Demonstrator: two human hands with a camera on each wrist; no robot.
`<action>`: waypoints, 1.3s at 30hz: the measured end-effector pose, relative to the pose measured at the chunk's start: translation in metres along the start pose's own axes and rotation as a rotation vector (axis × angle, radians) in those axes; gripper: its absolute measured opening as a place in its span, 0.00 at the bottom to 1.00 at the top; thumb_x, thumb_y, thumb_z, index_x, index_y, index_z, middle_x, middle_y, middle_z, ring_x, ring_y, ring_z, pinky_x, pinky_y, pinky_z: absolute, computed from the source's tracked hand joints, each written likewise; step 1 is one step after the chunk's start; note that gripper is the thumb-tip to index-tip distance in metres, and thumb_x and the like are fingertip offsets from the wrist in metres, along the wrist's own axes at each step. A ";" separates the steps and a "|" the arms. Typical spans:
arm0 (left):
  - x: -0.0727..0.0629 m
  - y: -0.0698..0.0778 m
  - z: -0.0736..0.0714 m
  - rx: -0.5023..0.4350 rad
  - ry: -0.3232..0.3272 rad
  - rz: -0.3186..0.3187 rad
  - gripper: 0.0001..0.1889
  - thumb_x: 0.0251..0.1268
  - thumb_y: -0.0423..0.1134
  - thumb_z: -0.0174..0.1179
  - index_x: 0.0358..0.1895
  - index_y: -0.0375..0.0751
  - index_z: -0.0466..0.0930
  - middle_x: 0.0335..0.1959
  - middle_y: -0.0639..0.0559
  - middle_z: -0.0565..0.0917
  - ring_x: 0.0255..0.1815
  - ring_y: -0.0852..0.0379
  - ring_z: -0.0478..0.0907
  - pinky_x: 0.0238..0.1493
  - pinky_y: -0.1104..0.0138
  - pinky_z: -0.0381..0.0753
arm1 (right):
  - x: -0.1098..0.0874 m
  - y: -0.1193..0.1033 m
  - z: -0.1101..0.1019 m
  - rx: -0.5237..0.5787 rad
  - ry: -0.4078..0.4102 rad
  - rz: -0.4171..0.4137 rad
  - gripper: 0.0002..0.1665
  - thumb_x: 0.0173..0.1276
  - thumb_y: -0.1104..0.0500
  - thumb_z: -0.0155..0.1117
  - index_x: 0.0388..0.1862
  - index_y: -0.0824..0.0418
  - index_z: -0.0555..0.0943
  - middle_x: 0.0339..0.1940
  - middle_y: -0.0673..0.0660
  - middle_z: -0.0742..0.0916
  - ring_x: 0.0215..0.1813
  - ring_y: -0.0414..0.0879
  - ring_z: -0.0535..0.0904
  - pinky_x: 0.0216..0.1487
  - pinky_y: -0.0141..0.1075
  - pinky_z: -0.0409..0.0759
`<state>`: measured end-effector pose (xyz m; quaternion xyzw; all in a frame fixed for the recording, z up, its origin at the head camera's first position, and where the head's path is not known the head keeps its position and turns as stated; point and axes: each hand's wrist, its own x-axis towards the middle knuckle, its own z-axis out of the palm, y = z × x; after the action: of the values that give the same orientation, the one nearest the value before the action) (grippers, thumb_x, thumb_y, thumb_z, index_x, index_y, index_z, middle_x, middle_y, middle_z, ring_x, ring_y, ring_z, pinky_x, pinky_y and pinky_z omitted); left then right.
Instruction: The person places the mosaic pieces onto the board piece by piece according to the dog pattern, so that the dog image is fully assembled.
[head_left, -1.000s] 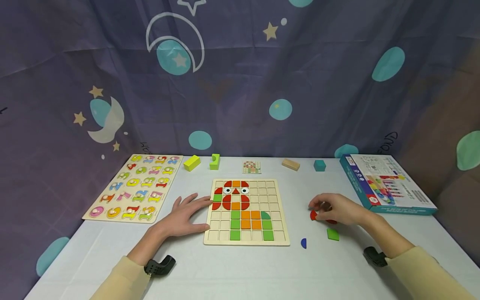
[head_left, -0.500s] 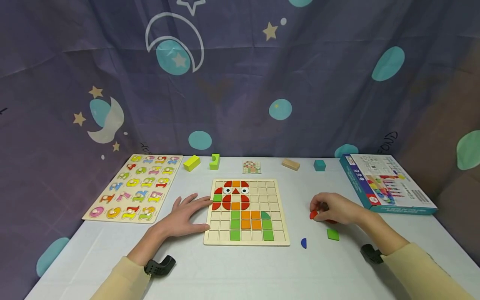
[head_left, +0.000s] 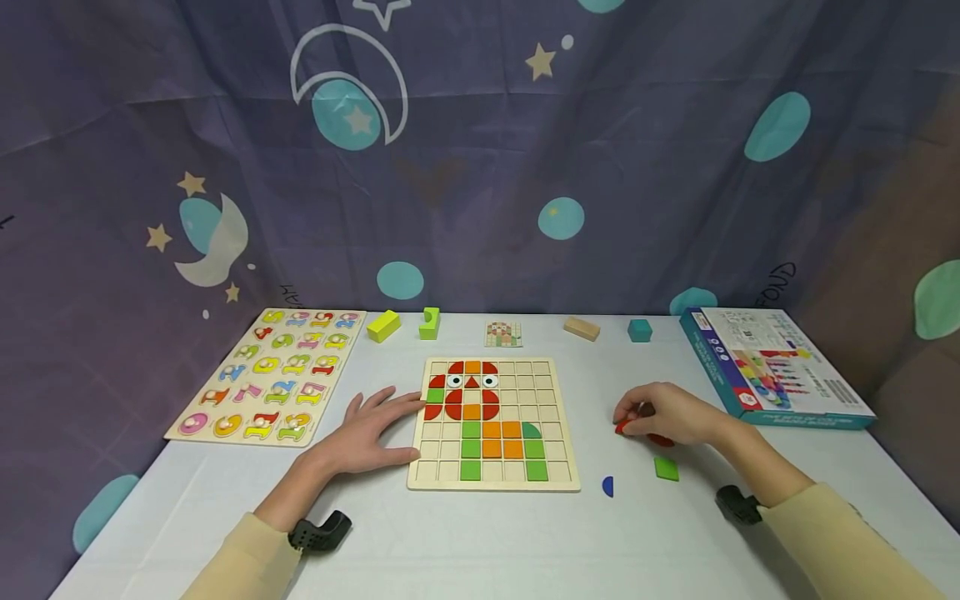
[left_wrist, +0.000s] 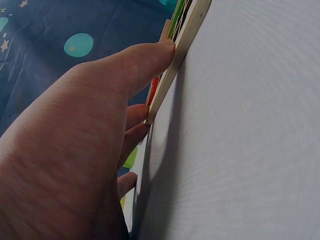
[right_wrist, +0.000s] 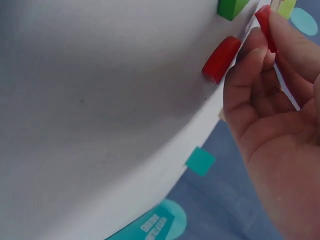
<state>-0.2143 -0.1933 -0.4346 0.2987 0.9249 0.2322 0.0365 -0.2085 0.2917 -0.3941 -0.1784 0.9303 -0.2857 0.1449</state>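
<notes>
The wooden grid board [head_left: 528,392] lies mid-table, with red, orange and green pieces forming a figure with two eyes. Straight fingers of my left hand [head_left: 367,437] touch its left edge, and the thumb presses the side in the left wrist view. Right of the board, my right hand [head_left: 671,414] pinches a small red piece [right_wrist: 265,27] between thumb and fingers. Another red piece [right_wrist: 221,60] lies on the cloth beneath that hand, partly hidden in the head view. Nearer me are a green tile [head_left: 667,468] and a blue half-circle [head_left: 607,487].
A number puzzle board [head_left: 255,375] lies at left and a teal-sided box [head_left: 780,367] at right. Along the back sit a picture card [head_left: 503,335], a yellow-green block [head_left: 384,327], a notched green block [head_left: 429,323], a wooden block [head_left: 582,328] and a teal block [head_left: 640,331].
My right hand has shifted slightly, and the red piece between its fingers now shows at a flatter angle. My left hand stays at the board's edge.
</notes>
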 end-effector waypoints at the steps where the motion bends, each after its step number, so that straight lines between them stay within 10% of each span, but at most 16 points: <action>1: 0.000 0.000 0.000 0.000 0.000 0.000 0.39 0.61 0.63 0.66 0.74 0.54 0.70 0.77 0.56 0.65 0.80 0.39 0.48 0.70 0.32 0.35 | 0.000 0.000 0.000 0.001 -0.001 -0.005 0.08 0.65 0.59 0.74 0.43 0.53 0.86 0.37 0.48 0.83 0.43 0.49 0.75 0.47 0.40 0.80; 39: 0.000 0.001 -0.001 0.011 -0.001 0.007 0.39 0.61 0.63 0.65 0.74 0.52 0.70 0.77 0.55 0.65 0.80 0.38 0.48 0.70 0.31 0.36 | 0.070 -0.054 0.017 0.215 0.027 -0.152 0.06 0.67 0.63 0.71 0.39 0.60 0.81 0.34 0.52 0.82 0.38 0.49 0.75 0.39 0.39 0.73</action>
<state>-0.2138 -0.1933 -0.4336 0.3024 0.9251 0.2271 0.0345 -0.2516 0.2125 -0.3874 -0.2280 0.8801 -0.3963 0.1284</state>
